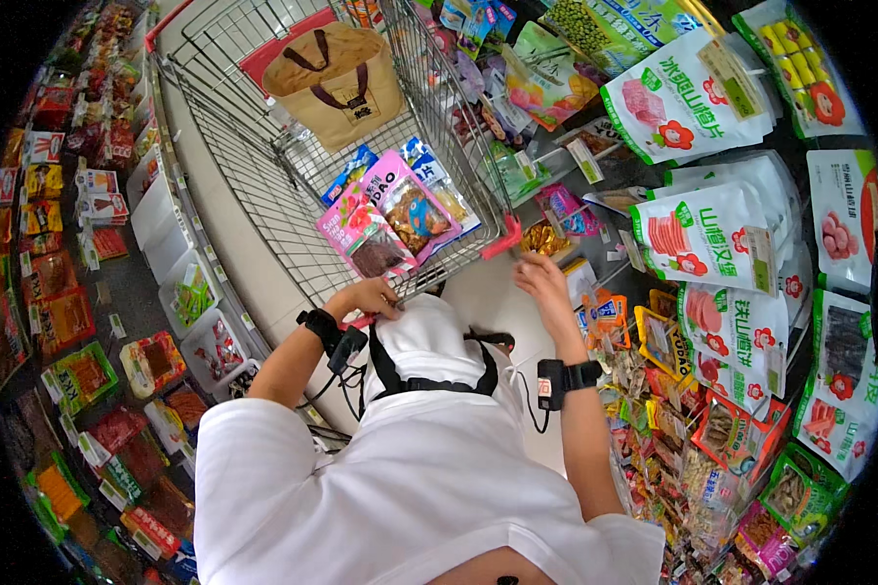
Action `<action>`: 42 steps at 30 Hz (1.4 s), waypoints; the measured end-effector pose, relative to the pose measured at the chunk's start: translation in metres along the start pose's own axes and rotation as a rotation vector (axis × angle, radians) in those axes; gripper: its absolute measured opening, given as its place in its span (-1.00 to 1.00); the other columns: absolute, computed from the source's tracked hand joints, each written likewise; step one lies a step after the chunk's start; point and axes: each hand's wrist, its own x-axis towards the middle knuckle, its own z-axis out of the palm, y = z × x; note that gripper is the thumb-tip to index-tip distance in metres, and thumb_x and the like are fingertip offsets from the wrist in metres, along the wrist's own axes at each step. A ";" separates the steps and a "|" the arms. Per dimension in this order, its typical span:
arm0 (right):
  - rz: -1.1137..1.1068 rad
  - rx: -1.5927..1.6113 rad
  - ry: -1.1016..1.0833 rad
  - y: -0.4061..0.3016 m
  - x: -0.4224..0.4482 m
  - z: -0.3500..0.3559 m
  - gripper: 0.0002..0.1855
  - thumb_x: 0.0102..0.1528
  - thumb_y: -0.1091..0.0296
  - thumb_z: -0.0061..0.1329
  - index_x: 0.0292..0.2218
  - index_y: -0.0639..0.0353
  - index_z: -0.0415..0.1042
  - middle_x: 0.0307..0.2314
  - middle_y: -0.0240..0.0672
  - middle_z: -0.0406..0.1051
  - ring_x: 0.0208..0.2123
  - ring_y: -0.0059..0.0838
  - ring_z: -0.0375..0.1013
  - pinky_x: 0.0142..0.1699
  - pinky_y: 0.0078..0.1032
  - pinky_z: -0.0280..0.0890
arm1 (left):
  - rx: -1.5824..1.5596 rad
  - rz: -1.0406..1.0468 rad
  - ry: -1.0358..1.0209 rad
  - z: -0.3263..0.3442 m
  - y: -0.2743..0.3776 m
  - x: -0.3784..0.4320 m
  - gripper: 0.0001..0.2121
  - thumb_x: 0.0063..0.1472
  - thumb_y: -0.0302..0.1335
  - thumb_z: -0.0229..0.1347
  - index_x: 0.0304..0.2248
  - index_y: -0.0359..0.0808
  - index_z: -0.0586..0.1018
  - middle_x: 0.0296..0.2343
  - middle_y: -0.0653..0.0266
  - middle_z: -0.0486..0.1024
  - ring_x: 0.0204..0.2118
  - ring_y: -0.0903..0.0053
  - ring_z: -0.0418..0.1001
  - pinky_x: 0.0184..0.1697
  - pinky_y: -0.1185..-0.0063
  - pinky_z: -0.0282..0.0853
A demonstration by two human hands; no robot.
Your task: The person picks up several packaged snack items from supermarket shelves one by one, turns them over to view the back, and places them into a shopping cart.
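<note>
A metal wire shopping cart (pixel 227 139) with red corner pieces stands in front of me. My left hand (pixel 369 298) is at the cart's near edge, its fingers curled by the wire rim; whether they close on the rim is not plain. My right hand (pixel 543 284) is raised to the right of the cart's near corner, fingers loosely bent, with nothing visible in it. Inside the cart lie a pink snack pouch (pixel 417 208), a smaller pink pouch (pixel 366 238) overlapping it, and blue-and-white packets (pixel 450 194). Behind them stands a tan tote bag (pixel 336 80) with dark handles.
Hanging white-and-green snack pouches (pixel 710 234) crowd the right side, above bins of wrapped sweets (pixel 651 417). At left, a shelf of packaged snacks (pixel 80 314) runs along the aisle, edged with white plastic bins (pixel 164 227). Pale floor (pixel 263 248) shows between cart and shelf.
</note>
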 end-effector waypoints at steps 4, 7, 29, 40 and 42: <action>0.057 -0.115 -0.210 0.005 0.033 0.045 -0.64 -0.01 0.35 -0.14 -0.16 0.27 0.20 -0.34 -0.31 0.32 -0.32 -0.58 0.31 -0.22 -0.66 0.21 | -0.144 -0.106 -0.202 -0.005 -0.009 -0.003 -0.69 -0.13 -0.30 0.12 -0.34 -0.24 0.51 -0.63 0.37 0.40 -0.60 0.60 0.34 -0.60 0.58 0.33; 0.067 -0.263 -0.284 0.011 0.048 0.071 -0.60 -0.02 0.34 -0.13 -0.14 0.28 0.18 -0.33 -0.31 0.31 -0.30 -0.60 0.29 -0.21 -0.68 0.18 | -0.329 -0.205 0.011 -0.024 -0.006 0.000 -0.63 -0.11 -0.29 0.11 -0.26 -0.24 0.45 -0.52 0.30 0.44 -0.50 0.54 0.38 -0.52 0.50 0.40; 0.303 -0.162 -0.225 0.072 0.052 0.068 -0.60 -0.01 0.31 -0.12 -0.12 0.21 0.17 -0.36 -0.38 0.31 -0.32 -0.62 0.28 -0.22 -0.67 0.18 | 0.399 -0.354 0.261 0.020 -0.096 0.127 -0.67 -0.04 -0.21 -0.08 -0.29 -0.18 0.42 -0.34 0.12 0.43 -0.29 0.30 0.40 -0.31 0.37 0.32; 0.186 -0.231 -0.160 0.062 0.046 0.059 -0.64 0.01 0.29 -0.13 -0.14 0.18 0.21 -0.38 -0.37 0.32 -0.36 -0.61 0.30 -0.32 -0.64 0.23 | 0.298 -0.041 0.749 0.008 -0.132 0.096 -0.71 -0.07 -0.18 -0.01 -0.44 -0.23 0.45 -0.57 0.03 0.42 -0.50 0.14 0.39 -0.49 0.34 0.31; 0.132 -0.143 -0.171 0.035 0.032 0.061 -0.63 0.01 0.31 -0.14 -0.13 0.19 0.18 -0.39 -0.37 0.32 -0.34 -0.62 0.29 -0.32 -0.64 0.24 | 0.388 0.156 0.824 -0.003 -0.122 0.080 -0.72 -0.10 -0.19 0.02 -0.49 -0.24 0.46 -0.63 0.04 0.41 -0.54 0.14 0.38 -0.54 0.33 0.29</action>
